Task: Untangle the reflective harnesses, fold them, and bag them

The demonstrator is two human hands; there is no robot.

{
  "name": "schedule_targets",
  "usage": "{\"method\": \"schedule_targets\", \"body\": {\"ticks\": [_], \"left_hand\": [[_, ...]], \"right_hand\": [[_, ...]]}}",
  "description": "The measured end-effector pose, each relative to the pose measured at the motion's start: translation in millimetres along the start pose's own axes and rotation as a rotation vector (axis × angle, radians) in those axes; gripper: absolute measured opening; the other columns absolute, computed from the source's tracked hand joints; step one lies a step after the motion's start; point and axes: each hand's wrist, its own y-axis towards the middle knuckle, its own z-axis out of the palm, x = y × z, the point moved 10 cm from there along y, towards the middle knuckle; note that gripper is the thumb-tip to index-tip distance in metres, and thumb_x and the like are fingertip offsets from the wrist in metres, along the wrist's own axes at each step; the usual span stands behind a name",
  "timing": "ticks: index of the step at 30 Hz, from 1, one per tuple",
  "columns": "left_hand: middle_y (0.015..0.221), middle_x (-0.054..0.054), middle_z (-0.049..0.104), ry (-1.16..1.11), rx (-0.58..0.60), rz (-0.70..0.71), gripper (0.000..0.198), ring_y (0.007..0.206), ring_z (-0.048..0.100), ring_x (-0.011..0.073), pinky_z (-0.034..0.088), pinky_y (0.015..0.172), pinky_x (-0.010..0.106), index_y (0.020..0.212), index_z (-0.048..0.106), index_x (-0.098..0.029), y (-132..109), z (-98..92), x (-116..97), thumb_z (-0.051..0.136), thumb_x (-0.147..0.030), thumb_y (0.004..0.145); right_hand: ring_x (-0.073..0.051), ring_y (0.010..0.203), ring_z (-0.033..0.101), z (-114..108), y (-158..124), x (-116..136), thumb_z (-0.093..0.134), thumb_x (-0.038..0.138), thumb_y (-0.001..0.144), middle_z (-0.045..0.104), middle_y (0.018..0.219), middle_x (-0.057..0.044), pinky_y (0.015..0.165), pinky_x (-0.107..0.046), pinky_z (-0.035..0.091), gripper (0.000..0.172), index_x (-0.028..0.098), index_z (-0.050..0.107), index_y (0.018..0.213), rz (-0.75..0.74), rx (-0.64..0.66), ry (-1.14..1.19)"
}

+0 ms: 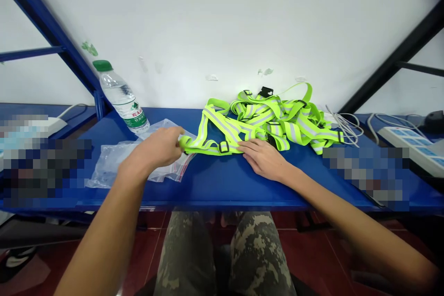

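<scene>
A tangled pile of neon yellow reflective safety vests [277, 120] with grey stripes and black buckles lies on the blue table [222, 203]. One strap loop [217, 136] extends left from the pile. My left hand [156, 148] pinches the loop's end near a clear plastic bag [121, 162], which lies flat beneath my wrist. My right hand [263, 159] rests palm down on the tabletop, its fingertips on the lower edge of the loop, not visibly gripping it.
A water bottle [121, 97] with a green cap lies tilted at the table's back left. White cables [347, 125] and a power strip [409, 148] sit to the right. Pixelated patches cover both table ends. Camouflage trousers show below the front edge.
</scene>
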Motion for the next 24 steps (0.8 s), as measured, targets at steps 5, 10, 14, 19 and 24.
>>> {"method": "schedule_targets", "body": {"ticks": [5, 10, 14, 19, 24], "left_hand": [[0.098, 0.008, 0.074, -0.077, -0.205, 0.038, 0.03, 0.091, 0.068, 0.0262, 0.049, 0.086, 0.037, 0.101, 0.072, -0.018, 8.2, -19.1, -29.7, 0.045, -0.024, 0.089], [0.134, 0.019, 0.059, -0.268, -0.222, 0.145, 0.054, 0.124, 0.056, 0.0315, 0.045, 0.104, 0.047, 0.137, 0.049, -0.008, -3.3, 11.3, -47.0, 0.042, -0.041, 0.096], [0.156, 0.019, 0.035, -0.369, -0.283, 0.396, 0.078, 0.145, 0.033, 0.031, 0.032, 0.119, 0.048, 0.151, 0.029, -0.011, -21.8, 26.8, -68.0, 0.063, -0.032, 0.083], [0.138, 0.018, 0.057, -0.591, -0.441, 0.336, 0.057, 0.115, 0.064, 0.0227, 0.054, 0.099, 0.039, 0.145, 0.039, -0.01, -6.9, 29.7, -74.8, 0.045, -0.011, 0.088], [0.116, 0.015, 0.07, -0.413, -0.427, 0.444, 0.031, 0.109, 0.065, 0.0264, 0.05, 0.101, 0.043, 0.115, 0.064, -0.009, 9.0, 54.6, -113.9, 0.048, -0.012, 0.088]], "right_hand": [[-0.029, 0.111, 0.052, 1.2, 4.8, 9.3, 0.04, 0.021, 0.099, 0.058, 0.136, -0.011, 0.092, -0.045, 0.043, 0.045, 0.024, 0.052, 0.142, 0.024, 0.05, -0.059], [-0.03, 0.113, 0.05, 5.5, 5.9, 12.8, 0.038, 0.02, 0.099, 0.056, 0.137, -0.01, 0.09, -0.044, 0.042, 0.047, 0.026, 0.052, 0.143, 0.031, 0.062, -0.042], [-0.029, 0.115, 0.048, 6.6, 4.3, 11.8, 0.04, 0.018, 0.098, 0.056, 0.137, -0.01, 0.096, -0.046, 0.041, 0.045, 0.024, 0.056, 0.139, 0.024, 0.025, 0.003], [-0.029, 0.119, 0.048, 7.5, 6.2, 17.4, 0.042, 0.012, 0.095, 0.057, 0.136, -0.01, 0.099, -0.047, 0.042, 0.046, 0.022, 0.057, 0.137, -0.021, 0.024, 0.065], [-0.028, 0.115, 0.054, 2.1, 5.4, 19.6, 0.045, 0.013, 0.094, 0.066, 0.122, -0.011, 0.098, -0.046, 0.046, 0.038, 0.018, 0.063, 0.128, -0.04, -0.02, 0.182]]}}
